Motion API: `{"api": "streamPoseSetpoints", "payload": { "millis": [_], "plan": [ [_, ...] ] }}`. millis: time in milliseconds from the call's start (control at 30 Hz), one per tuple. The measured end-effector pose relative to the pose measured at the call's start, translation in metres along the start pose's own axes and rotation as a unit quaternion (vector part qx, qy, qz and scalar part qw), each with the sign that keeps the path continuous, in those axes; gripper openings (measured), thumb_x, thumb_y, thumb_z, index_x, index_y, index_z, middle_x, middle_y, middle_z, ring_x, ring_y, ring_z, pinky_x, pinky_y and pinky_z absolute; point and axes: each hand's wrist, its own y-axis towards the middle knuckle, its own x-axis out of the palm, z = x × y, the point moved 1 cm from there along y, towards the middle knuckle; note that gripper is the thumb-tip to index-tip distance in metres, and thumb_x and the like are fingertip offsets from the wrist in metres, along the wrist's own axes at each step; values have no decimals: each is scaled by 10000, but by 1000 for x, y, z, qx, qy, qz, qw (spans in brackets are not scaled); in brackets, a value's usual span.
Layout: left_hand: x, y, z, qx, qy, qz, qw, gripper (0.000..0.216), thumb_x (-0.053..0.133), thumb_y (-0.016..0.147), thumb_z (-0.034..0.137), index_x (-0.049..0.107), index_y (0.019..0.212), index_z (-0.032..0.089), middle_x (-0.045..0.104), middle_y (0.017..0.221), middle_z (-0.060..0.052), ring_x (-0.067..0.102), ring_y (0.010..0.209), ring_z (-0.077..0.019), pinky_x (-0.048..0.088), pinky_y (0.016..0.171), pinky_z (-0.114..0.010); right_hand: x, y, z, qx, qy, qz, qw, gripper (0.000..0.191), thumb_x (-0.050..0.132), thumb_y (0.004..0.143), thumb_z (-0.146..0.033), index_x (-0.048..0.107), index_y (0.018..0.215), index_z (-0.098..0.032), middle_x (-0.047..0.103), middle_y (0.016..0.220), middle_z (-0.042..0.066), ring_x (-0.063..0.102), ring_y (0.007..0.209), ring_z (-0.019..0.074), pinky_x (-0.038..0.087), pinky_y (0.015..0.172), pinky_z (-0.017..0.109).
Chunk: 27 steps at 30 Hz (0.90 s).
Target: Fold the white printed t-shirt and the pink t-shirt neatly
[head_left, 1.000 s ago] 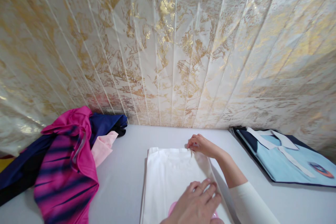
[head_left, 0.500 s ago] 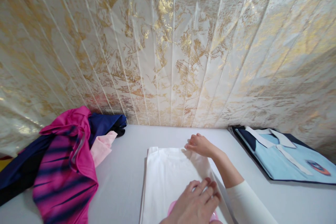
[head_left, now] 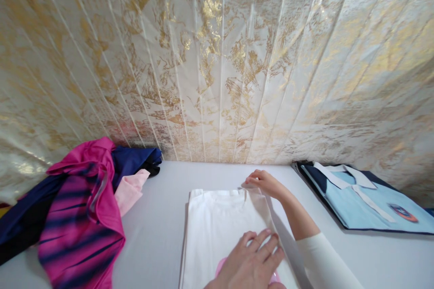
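Observation:
A white T-shirt (head_left: 220,223), folded into a rectangle, lies on the white table with its collar at the far edge. Part of a pink print (head_left: 221,265) shows on its front. My left hand (head_left: 252,257) rests on the lower right of the shirt, palm down, its fingers stretched out and partly covering the print. At the far right corner my right hand (head_left: 264,182) has its fingers bent and pinched on the shirt's edge; the fingertips are partly hidden. A long white sleeve covers the right forearm.
To the left is a loose heap of clothes: a magenta and navy striped garment (head_left: 81,226), navy cloth (head_left: 127,162) and a pale pink piece (head_left: 132,189). A folded light blue and navy collared shirt (head_left: 359,203) lies at right. A gold-patterned sheet (head_left: 217,63) hangs behind the table (head_left: 154,235).
My right hand has shifted slightly right and the cloth at the shirt's far right corner has straightened. My left hand stays nearly in place, fingers slightly more spread.

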Motion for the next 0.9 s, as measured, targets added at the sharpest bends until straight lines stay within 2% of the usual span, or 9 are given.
{"api": "streamPoseSetpoints", "payload": {
  "millis": [133, 200, 267, 367, 500, 700, 900],
  "plan": [
    [-5, -1, 1, -15, -30, -22, 999, 558, 290, 1006, 532, 415, 1368, 126, 404, 1480, -112, 322, 1377, -217, 323, 1022, -337, -15, -19, 26, 62, -4, -28, 998, 298, 556, 848, -390, 702, 765, -143, 693, 716, 58, 609, 660, 176, 396, 573, 251],
    [-8, -1, 2, -26, -48, -30, 998, 562, 299, 1004, 532, 403, 1379, 127, 373, 1498, -121, 306, 1389, -222, 306, 1043, -345, -16, -26, 31, 73, 0, -38, 997, 228, 626, 798, -380, 681, 771, -161, 694, 710, 39, 610, 648, 169, 397, 560, 240],
    [-10, -1, 3, -32, -65, -36, 997, 552, 313, 1002, 525, 397, 1385, 136, 361, 1506, -112, 304, 1391, -224, 296, 1058, -356, -13, -30, 29, 75, 4, -35, 997, 156, 675, 745, -290, 667, 846, -171, 700, 758, 27, 620, 686, 165, 410, 582, 228],
    [-13, -1, 4, -35, -82, -38, 995, 539, 333, 999, 519, 400, 1385, 147, 366, 1506, -96, 304, 1390, -223, 298, 1067, -366, -11, -31, 22, 71, 8, -27, 997, 218, 678, 688, -147, 650, 901, -177, 692, 780, 13, 622, 714, 158, 421, 605, 218],
    [-16, -1, 4, -36, -92, -38, 994, 536, 351, 996, 510, 390, 1395, 154, 364, 1508, -92, 288, 1398, -213, 296, 1074, -361, -15, -32, 14, 57, 15, -17, 998, 197, 620, 701, -77, 646, 866, -182, 691, 800, 8, 624, 749, 142, 425, 631, 204],
    [-17, -1, 5, -34, -82, -41, 995, 546, 329, 999, 514, 385, 1396, 144, 357, 1509, -108, 278, 1400, -214, 298, 1071, -367, -14, -33, 12, 86, 24, -36, 995, 79, 596, 803, -214, 635, 855, -170, 670, 663, 6, 574, 531, 109, 394, 488, 192],
    [-18, 0, 6, -22, -71, -37, 997, 499, 358, 999, 488, 418, 1361, 150, 400, 1484, -98, 304, 1386, -212, 309, 1053, -353, -11, -34, 11, 105, 29, -63, 992, 50, 629, 779, -219, 638, 816, -187, 647, 650, -10, 545, 483, 94, 381, 440, 178]
  ]
}}
